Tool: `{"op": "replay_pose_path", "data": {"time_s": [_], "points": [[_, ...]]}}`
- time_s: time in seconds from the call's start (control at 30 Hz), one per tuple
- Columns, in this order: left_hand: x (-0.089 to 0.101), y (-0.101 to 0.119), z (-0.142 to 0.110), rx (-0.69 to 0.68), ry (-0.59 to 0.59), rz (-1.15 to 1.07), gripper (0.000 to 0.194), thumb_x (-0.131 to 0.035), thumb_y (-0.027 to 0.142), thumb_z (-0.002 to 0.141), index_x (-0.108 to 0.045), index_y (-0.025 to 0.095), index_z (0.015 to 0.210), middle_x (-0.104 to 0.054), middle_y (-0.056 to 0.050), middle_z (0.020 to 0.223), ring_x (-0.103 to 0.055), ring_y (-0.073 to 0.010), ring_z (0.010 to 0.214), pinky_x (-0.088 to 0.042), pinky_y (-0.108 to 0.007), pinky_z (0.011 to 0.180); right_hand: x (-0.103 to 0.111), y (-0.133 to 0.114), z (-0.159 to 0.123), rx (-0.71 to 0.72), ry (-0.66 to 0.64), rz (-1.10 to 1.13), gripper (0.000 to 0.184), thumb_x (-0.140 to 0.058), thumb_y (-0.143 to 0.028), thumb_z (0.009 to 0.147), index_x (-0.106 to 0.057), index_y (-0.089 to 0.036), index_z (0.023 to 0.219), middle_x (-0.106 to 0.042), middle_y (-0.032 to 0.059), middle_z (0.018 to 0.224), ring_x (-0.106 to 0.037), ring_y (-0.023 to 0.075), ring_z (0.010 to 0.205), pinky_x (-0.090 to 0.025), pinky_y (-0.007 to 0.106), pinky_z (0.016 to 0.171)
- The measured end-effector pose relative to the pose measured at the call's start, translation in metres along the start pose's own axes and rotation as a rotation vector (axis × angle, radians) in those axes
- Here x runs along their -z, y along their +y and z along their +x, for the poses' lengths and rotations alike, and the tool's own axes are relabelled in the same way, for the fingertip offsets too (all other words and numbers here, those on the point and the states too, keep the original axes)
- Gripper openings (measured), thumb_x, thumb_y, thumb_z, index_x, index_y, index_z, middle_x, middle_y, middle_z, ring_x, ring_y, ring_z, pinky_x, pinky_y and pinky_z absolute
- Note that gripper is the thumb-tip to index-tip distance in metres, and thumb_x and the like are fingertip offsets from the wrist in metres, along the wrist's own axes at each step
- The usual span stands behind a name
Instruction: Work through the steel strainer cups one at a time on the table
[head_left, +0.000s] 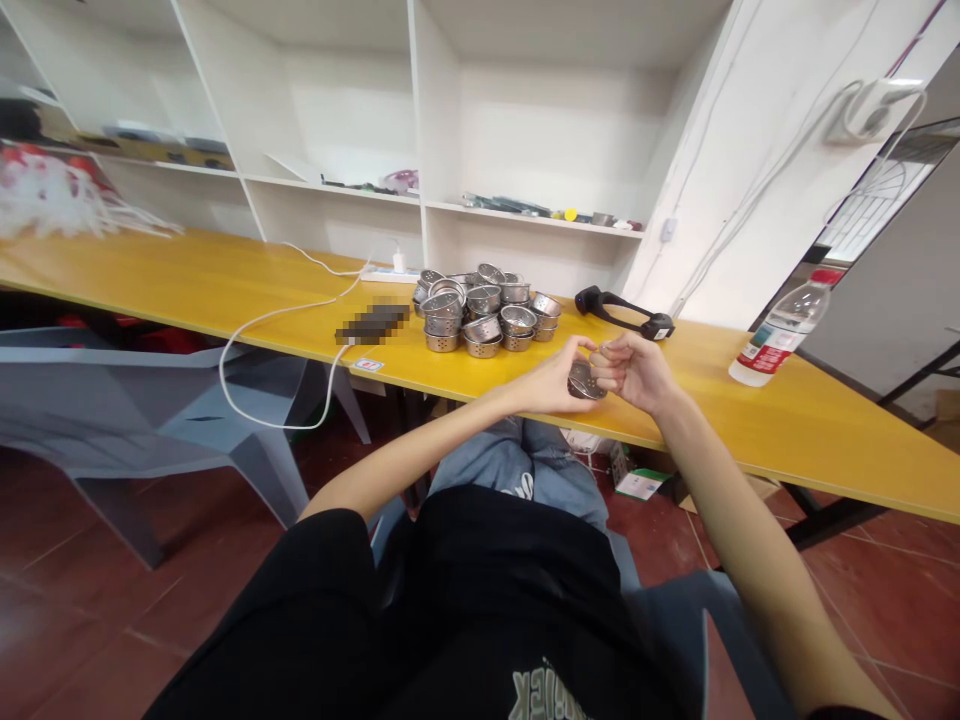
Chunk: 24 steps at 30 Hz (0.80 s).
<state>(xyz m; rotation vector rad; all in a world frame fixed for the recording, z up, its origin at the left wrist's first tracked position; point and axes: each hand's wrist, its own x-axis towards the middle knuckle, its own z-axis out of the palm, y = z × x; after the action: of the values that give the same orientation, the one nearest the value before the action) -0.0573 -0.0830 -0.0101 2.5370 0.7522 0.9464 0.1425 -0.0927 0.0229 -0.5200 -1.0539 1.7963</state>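
Observation:
A small perforated metal sink strainer point(585, 382) is tilted over the front part of the yellow table. My left hand point(553, 382) grips it, thumb below and fingers above. Close by its right side is my right hand point(636, 372), fingers curled into a pinch near the strainer's upper edge. Whatever those fingertips hold, if anything, is hidden. Left of my hands, a pile of similar metal strainers point(484, 300) stands in several stacks, some tipped on their sides.
Behind my hands lies a black strap-like device point(622, 312). A red-capped bottle point(784, 330) stands at the right on the yellow table point(810, 430). A white cable point(247, 325) loops past a blurred dark object point(373, 323) and over the front edge. White shelves point(525, 130) rise behind.

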Motion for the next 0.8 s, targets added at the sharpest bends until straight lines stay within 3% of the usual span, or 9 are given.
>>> {"op": "replay_pose_path", "data": {"time_s": [0.13,0.33,0.47,0.57,0.67,0.8], "points": [[0.0,-0.001,0.0,0.006,0.005,0.032,0.089,-0.081,0.044,0.082,-0.027,0.017,0.148,-0.057,-0.013,0.133,-0.063,-0.022,0.112,-0.051,-0.038,0.102,0.002,-0.002,0.0,0.004,0.017,-0.044,0.033,-0.056,-0.014,0.076,-0.026,-0.019,0.064,-0.013,-0.0029,0.07,-0.013,0.0077,0.055,-0.018,0.022,0.043],[0.001,-0.002,0.002,-0.001,0.01,0.049,0.089,-0.081,0.047,0.083,-0.027,0.019,0.148,-0.057,-0.011,0.133,-0.062,-0.0218,0.118,-0.048,-0.038,0.107,0.007,-0.001,0.002,0.013,-0.014,-0.082,0.035,-0.055,-0.016,0.079,-0.023,-0.018,0.066,-0.012,-0.0016,0.073,-0.013,0.008,0.056,-0.016,0.023,0.046],[0.001,-0.001,0.001,0.008,0.008,0.031,0.089,-0.081,0.044,0.082,-0.027,0.018,0.148,-0.057,-0.013,0.133,-0.062,-0.0233,0.117,-0.049,-0.04,0.107,0.01,-0.001,-0.001,0.054,-0.034,-0.177,0.044,-0.071,-0.021,0.07,-0.028,-0.017,0.065,-0.017,-0.0014,0.073,-0.016,0.0065,0.056,-0.017,0.024,0.047],[0.001,-0.003,0.0,0.042,0.018,0.015,0.092,-0.084,0.047,0.081,-0.027,0.019,0.149,-0.057,-0.014,0.134,-0.064,-0.0239,0.116,-0.049,-0.041,0.108,0.016,-0.004,-0.003,0.096,-0.054,-0.36,0.055,-0.092,-0.035,0.061,-0.041,-0.013,0.069,-0.029,-0.0012,0.073,-0.022,0.0044,0.055,-0.016,0.024,0.049],[0.0,-0.005,-0.001,0.042,0.041,0.011,0.097,-0.088,0.051,0.079,-0.028,0.02,0.148,-0.059,-0.013,0.132,-0.064,-0.0246,0.117,-0.048,-0.041,0.109,0.022,-0.003,-0.003,0.162,-0.042,-0.483,0.061,-0.097,-0.044,0.059,-0.047,-0.012,0.074,-0.037,-0.0002,0.075,-0.025,0.0039,0.054,-0.015,0.023,0.051],[-0.001,-0.004,-0.001,0.075,0.028,-0.039,0.091,-0.087,0.046,0.08,-0.027,0.021,0.144,-0.065,-0.009,0.12,-0.067,-0.0227,0.106,-0.051,-0.038,0.097,0.026,0.004,0.0,0.207,-0.078,-0.551,0.064,-0.096,-0.047,0.063,-0.041,-0.014,0.068,-0.027,-0.0024,0.069,-0.022,0.0048,0.056,-0.015,0.024,0.053]]}}
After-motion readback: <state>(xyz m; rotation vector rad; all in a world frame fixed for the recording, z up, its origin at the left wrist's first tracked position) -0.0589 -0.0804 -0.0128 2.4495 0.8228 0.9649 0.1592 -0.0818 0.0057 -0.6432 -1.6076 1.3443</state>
